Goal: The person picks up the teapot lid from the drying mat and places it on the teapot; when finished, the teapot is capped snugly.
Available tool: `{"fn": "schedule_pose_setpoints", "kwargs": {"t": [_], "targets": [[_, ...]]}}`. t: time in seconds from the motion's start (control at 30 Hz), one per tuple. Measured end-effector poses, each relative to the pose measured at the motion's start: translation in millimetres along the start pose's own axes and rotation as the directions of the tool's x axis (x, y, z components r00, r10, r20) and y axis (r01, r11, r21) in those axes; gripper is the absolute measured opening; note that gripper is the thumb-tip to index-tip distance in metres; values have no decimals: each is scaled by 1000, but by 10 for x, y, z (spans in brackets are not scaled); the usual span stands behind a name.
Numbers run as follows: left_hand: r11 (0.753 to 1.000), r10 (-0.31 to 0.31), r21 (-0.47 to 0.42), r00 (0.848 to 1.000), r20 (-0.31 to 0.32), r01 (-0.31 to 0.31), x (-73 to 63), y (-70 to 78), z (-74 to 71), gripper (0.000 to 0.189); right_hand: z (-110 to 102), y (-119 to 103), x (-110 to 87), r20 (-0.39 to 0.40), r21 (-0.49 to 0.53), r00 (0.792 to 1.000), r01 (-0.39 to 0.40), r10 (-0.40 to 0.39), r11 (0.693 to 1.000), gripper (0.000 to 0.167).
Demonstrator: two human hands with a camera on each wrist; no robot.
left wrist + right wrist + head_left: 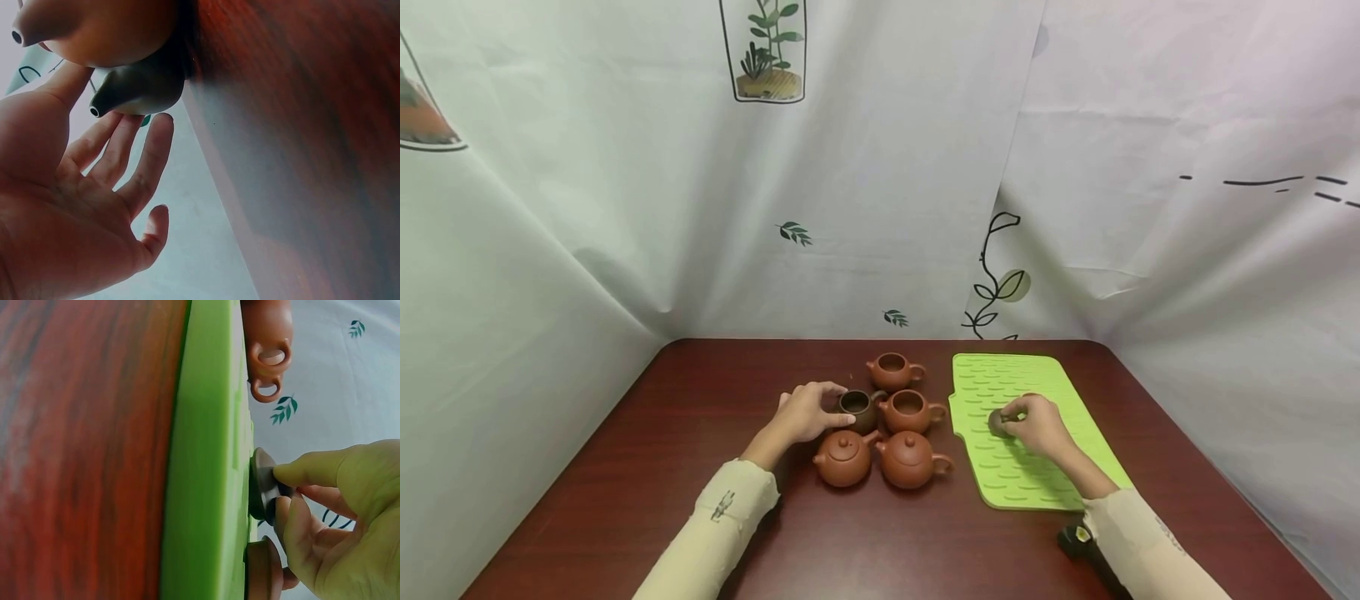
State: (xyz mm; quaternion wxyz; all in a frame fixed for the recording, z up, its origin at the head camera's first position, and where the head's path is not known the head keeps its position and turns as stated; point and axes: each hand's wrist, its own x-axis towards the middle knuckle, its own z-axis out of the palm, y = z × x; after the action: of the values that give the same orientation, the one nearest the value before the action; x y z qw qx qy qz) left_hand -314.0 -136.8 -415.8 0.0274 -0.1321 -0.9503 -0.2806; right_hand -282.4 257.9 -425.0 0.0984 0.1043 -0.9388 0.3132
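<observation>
My left hand (808,414) is at the dark lidless teapot (861,421), thumb on its near side and fingers on its far side. In the left wrist view the fingertips meet the body of the dark teapot (140,87), below its spout. My right hand (1037,427) pinches a dark teapot lid (996,423) by its knob, over the green mat (1022,487). In the right wrist view this dark lid (262,485) is held on edge of the mat's surface between thumb and fingers. A reddish-brown lid (262,570) lies beside it.
Two reddish-brown teapots without lids, a back one (891,373) and a middle one (908,412), stand right of the dark pot. Nearer are two lidded teapots, left (842,460) and right (907,461). A black object (1073,540) lies by the right sleeve.
</observation>
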Motion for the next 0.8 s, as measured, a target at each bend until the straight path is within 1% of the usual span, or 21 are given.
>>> {"fn": "schedule_pose_setpoints", "kwargs": {"t": [0.37, 0.63, 0.8], "targets": [[1000, -4, -13, 1000, 0, 4, 20, -17, 14, 50, -3, -34, 3, -16, 27, 1000, 16, -16, 999, 13], [1000, -3, -17, 1000, 5, 3, 15, -15, 10, 51, 12, -117, 14, -32, 79, 999, 17, -15, 997, 14], [1000, -9, -12, 1000, 8, 9, 18, -4, 7, 52, 44, -165, 27, -64, 78, 998, 33, -28, 996, 13]]}}
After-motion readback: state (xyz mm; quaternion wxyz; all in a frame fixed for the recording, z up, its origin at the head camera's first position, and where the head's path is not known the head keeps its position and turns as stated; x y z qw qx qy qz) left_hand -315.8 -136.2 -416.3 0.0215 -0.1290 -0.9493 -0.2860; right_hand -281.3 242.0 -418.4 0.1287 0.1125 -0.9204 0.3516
